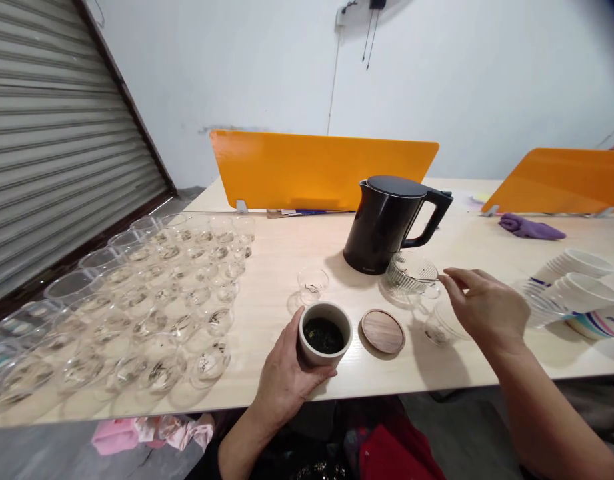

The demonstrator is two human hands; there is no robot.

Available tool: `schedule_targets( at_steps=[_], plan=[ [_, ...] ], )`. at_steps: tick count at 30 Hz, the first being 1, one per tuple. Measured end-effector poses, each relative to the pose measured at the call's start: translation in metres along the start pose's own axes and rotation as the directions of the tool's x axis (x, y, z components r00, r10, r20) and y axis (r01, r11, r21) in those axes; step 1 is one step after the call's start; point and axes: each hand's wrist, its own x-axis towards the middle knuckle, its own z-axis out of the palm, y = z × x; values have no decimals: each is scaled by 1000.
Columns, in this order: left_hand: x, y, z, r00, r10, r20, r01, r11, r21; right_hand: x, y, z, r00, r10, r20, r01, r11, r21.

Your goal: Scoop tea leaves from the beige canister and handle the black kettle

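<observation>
My left hand (285,373) grips a small beige jar (325,333) of dark tea leaves near the table's front edge. Its round wooden lid (383,331) lies flat just to the right. My right hand (484,305) hovers with fingers apart over a small glass cup (435,327), fingertips by the handle of a ribbed glass pitcher (411,275). A black electric kettle (387,222) stands behind the pitcher. One empty glass cup (312,284) sits alone behind the jar.
Several rows of small glass cups (151,300) holding bits of tea cover the table's left half. Stacked paper cups (577,283) lie at the right edge. Orange dividers (317,170) stand at the back, beside a purple cloth (529,227).
</observation>
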Motion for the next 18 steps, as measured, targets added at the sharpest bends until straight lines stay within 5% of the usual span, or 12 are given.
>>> schedule_targets(
  at_steps=[5, 9, 14, 18],
  plan=[
    [0, -2, 0, 1000, 6, 2, -6, 1000, -9, -17, -9, -14, 972, -110, -210, 118, 993, 26],
    [1, -2, 0, 1000, 6, 0, -6, 1000, 5, -45, -26, -27, 934, -116, -337, 203, 950, 236],
    [0, 0, 0, 1000, -10, 1, 10, 1000, 10, -68, -49, -14, 944, -198, -263, 296, 860, 416],
    [-1, -3, 1, 1000, -8, -11, 8, 1000, 28, -62, -72, 16, 972, -194, -135, 230, 910, 346]
  ],
)
